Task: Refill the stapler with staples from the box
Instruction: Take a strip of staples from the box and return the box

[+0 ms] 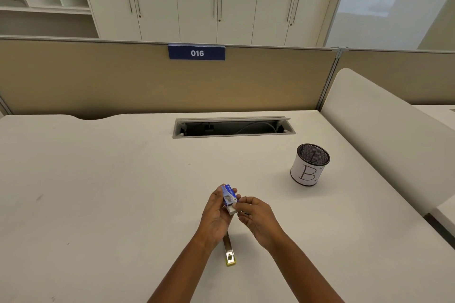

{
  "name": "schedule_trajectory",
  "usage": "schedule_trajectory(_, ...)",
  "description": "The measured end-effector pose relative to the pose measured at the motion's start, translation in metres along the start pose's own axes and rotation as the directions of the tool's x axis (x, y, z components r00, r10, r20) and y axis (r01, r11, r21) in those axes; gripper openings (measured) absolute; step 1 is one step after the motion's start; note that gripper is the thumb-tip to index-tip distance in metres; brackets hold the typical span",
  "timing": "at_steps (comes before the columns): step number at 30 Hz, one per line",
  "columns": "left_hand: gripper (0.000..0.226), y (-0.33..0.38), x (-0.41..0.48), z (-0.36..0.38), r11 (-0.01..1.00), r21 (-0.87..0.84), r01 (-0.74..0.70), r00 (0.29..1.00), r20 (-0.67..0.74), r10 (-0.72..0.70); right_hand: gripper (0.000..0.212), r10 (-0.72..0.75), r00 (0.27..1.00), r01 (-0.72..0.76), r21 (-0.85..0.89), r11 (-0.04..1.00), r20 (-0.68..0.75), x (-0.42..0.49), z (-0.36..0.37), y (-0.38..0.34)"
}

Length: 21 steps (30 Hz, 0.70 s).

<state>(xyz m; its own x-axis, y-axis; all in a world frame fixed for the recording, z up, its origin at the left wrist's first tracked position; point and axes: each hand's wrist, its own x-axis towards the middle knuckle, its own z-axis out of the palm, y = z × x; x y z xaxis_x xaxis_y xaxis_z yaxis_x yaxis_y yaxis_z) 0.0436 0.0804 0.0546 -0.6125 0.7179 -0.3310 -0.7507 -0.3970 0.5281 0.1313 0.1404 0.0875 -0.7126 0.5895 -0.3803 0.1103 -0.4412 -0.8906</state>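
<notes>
My left hand [216, 216] holds a small blue staple box [229, 194] upright above the desk. The box's white inner tray [231, 209] sticks out of its near end, and my right hand [256, 219] pinches that tray with thumb and fingertips. Below my hands the stapler [229, 251] lies on the white desk [110, 192], a metal strip with a yellow near end; my left hand hides its far part.
A black mesh pen cup [309, 165] with a white label marked "B" stands to the right. A cable hatch [234, 127] lies open at the back of the desk. A beige partition with a blue "016" sign [197, 52] runs behind it.
</notes>
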Motion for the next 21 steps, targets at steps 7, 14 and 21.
schedule_trajectory(7, 0.022, -0.002, 0.0, -0.003, 0.999, -0.009, 0.032, 0.998, -0.05, -0.033, 0.011, -0.129, 0.991, 0.126, -0.094, 0.988, -0.028, 0.002, 0.001, 0.006)
schedule_trajectory(14, 0.025, 0.002, 0.0, -0.001, 0.997, -0.053, 0.048, 0.996, -0.069, -0.051, 0.002, -0.364, 0.93, 0.312, -0.409, 0.858, -0.056, 0.006, 0.005, 0.01)
schedule_trajectory(21, 0.028, 0.007, 0.002, -0.001, 0.994, -0.095, 0.054, 0.993, -0.096, -0.063, 0.006, -0.543, 0.838, 0.456, -0.612, 0.646, 0.051, 0.006, 0.004, 0.014)
